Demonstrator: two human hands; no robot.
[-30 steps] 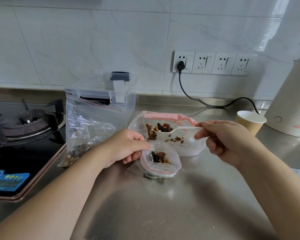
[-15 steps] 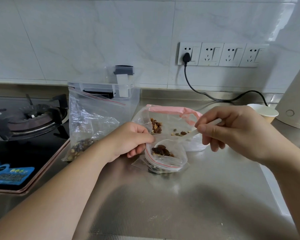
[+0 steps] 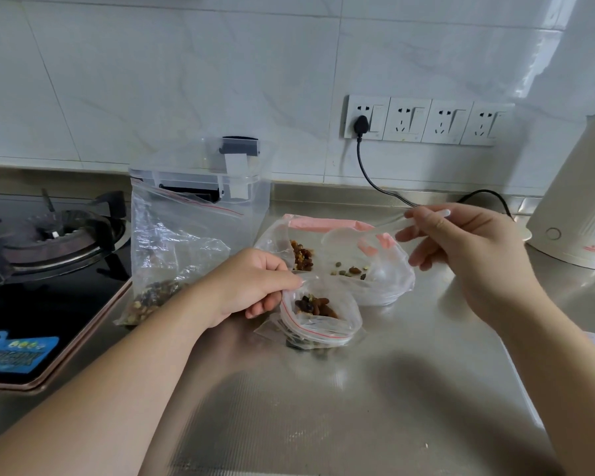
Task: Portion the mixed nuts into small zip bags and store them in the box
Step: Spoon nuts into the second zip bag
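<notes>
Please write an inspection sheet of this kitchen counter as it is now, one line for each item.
Surface: steel counter, bare in front.
Job's things: small zip bag open, holding nuts; pink-edged bag with few nuts; large zip bag leaning on clear box.
Clutter: nothing seen.
Hands: left hand pinches the small bag's rim; right hand holds an empty plastic spoon.
Cables: black cord plugged into socket.
Surroundings: gas stove, white kettle.
</notes>
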